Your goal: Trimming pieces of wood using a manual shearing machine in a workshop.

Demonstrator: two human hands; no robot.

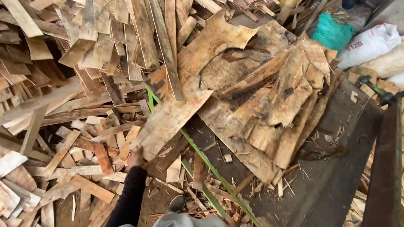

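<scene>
The left hand (pixel 135 159) gripped the near end of a long veneer sheet (pixel 168 120) lying over the stacked bark-edged sheets (pixel 261 96) on the dark platform (pixel 332 168), scrap strips (pixel 63 126) at left, while the right hand (pixel 230 220) was barely visible, its grip untellable.

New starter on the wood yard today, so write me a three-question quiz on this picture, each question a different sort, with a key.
1. True or false: the left hand grips the near end of a long veneer sheet.
2. What colour is the thin strip running under the sheets? A red, B green, C blue.
3. Fill in: in the far right corner a teal sack lies beside a ____ sack.

Key
1. True; the fingers close on the sheet's edge, and the arm wears a dark sleeve.
2. B.
3. White.

The right hand barely shows at the bottom edge, so its grip cannot be told.
</scene>
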